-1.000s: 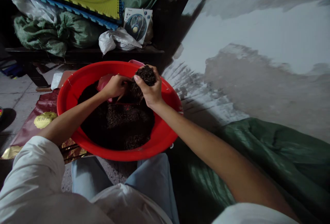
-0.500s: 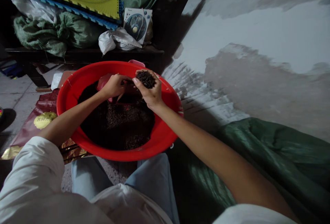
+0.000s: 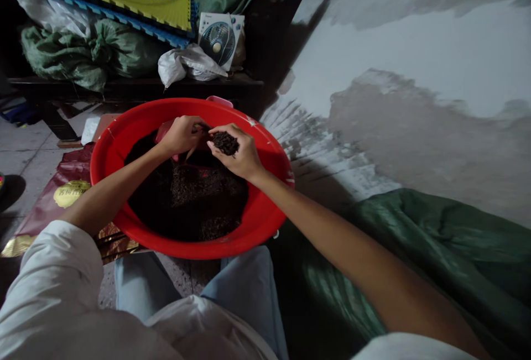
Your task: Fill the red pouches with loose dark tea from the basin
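A big red plastic basin sits on the floor in front of my knees, holding a heap of dark loose tea leaves. My right hand is cupped over the basin's far side with a small clump of the dark leaves in its fingers. My left hand is closed round the rim of a pink container that stands among the leaves, right beside my right hand.
A dark red and gold bag lies under the basin at left. A green sack spreads on the floor at right, against a stained wall. Behind, a dark bench carries green sacks, foam mats, a white bag and a small fan box.
My right hand has come down and in toward the pink container, and the clump of leaves in it has shrunk. The left hand has stayed on the container.
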The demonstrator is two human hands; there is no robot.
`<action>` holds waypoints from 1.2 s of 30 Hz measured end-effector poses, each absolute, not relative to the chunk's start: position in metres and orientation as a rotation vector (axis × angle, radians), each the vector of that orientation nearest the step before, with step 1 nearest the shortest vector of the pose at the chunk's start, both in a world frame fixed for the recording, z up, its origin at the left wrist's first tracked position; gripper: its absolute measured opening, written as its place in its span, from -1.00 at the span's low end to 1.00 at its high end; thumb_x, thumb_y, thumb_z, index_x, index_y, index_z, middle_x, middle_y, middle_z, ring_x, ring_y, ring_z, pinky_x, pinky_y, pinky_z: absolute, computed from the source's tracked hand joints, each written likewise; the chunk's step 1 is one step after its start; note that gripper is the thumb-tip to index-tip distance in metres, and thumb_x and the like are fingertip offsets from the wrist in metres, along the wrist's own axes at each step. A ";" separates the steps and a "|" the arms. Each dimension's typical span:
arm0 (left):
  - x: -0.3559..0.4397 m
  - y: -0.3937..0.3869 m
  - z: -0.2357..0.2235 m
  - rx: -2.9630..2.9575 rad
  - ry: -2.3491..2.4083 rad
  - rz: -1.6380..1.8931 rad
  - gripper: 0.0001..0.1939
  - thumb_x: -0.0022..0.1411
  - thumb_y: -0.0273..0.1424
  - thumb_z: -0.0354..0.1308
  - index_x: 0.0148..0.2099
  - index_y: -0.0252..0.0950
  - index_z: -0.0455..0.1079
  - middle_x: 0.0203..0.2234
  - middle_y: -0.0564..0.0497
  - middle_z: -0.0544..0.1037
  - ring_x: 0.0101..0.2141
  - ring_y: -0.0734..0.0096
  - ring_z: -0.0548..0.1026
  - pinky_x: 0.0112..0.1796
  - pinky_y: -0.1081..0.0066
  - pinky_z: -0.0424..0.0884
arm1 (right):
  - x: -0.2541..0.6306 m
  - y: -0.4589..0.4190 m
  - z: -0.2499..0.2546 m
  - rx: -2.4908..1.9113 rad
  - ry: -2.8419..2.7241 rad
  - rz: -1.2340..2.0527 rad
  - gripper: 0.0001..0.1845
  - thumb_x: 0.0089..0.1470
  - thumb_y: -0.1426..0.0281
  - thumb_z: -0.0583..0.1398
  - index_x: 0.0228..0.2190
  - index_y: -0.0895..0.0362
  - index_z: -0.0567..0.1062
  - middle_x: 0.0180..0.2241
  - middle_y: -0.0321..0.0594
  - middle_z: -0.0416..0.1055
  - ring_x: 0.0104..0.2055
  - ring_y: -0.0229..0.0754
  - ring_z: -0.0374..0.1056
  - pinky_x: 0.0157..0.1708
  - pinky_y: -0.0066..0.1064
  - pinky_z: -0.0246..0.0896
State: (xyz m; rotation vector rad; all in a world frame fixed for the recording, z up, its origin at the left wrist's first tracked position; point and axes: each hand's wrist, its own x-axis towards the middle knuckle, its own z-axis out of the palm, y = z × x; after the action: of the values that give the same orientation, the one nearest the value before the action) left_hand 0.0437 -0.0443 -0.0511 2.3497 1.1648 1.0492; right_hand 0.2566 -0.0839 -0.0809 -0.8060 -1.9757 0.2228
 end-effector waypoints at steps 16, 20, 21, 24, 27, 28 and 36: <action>0.042 -0.054 -0.042 2.443 1.269 1.077 -0.59 0.27 -0.53 0.19 0.11 -0.28 0.67 -0.16 -0.11 0.76 -0.10 0.15 0.69 0.04 0.24 0.57 | 0.261 -0.084 -0.052 -0.987 -2.298 0.291 -0.58 0.30 0.38 0.29 0.16 -0.01 0.65 0.11 -0.09 0.64 0.15 0.14 0.57 0.29 0.17 0.47; 0.039 -0.054 -0.039 2.417 1.373 1.099 -0.64 0.31 -0.47 0.18 0.08 -0.24 0.68 -0.19 -0.08 0.74 -0.17 0.19 0.66 -0.01 0.25 0.55 | 0.269 -0.093 -0.041 -0.933 -2.336 0.305 -0.58 0.40 0.33 0.20 0.20 0.01 0.63 0.13 -0.05 0.61 0.13 0.11 0.57 0.28 0.16 0.47; 0.038 -0.054 -0.037 2.414 1.385 1.116 -0.64 0.32 -0.46 0.17 0.07 -0.24 0.68 -0.22 -0.07 0.74 -0.19 0.21 0.65 -0.02 0.26 0.55 | 0.271 -0.094 -0.039 -0.920 -2.356 0.306 -0.57 0.41 0.30 0.19 0.21 0.01 0.62 0.17 -0.05 0.59 0.18 0.11 0.55 0.32 0.16 0.43; 0.037 -0.057 -0.033 2.418 1.384 1.182 -0.65 0.33 -0.45 0.15 0.06 -0.23 0.69 -0.31 -0.04 0.70 -0.23 0.24 0.62 -0.07 0.28 0.54 | 0.279 -0.100 -0.037 -0.911 -2.362 0.320 -0.50 0.49 0.17 0.12 0.32 -0.01 0.54 0.34 -0.07 0.48 0.40 0.13 0.39 0.48 0.20 0.24; 0.037 -0.060 -0.030 2.423 1.364 1.250 -0.66 0.32 -0.43 0.15 0.04 -0.22 0.68 -0.35 -0.02 0.68 -0.24 0.24 0.61 -0.10 0.31 0.53 | 0.287 -0.108 -0.036 -0.917 -2.324 0.388 -0.43 0.56 0.01 -0.01 0.38 -0.12 0.48 0.41 -0.20 0.41 0.49 0.08 0.29 0.54 0.22 0.11; 0.037 -0.061 -0.029 2.420 1.364 1.267 -0.66 0.32 -0.43 0.16 0.04 -0.22 0.68 -0.35 -0.02 0.67 -0.23 0.24 0.61 -0.11 0.31 0.53 | 0.289 -0.111 -0.035 -0.916 -2.311 0.404 -0.41 0.56 -0.02 -0.03 0.37 -0.16 0.48 0.41 -0.23 0.42 0.47 0.08 0.31 0.53 0.21 0.12; 0.033 -0.048 -0.036 2.416 1.340 1.442 -0.73 0.34 -0.44 0.21 0.03 -0.20 0.64 -0.18 -0.09 0.61 -0.03 0.10 0.61 0.06 0.17 0.57 | 0.310 -0.123 -0.057 -0.999 -2.314 0.622 -0.45 0.57 0.09 -0.03 0.39 0.03 0.33 -0.16 -0.13 0.66 -0.34 -0.09 0.58 -0.11 -0.07 0.61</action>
State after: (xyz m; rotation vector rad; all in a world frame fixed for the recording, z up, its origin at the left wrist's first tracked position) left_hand 0.0327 -0.0477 -0.0358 2.4156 1.3404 1.4421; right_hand 0.3095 -0.1232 -0.0566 -0.9987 -2.3143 0.6217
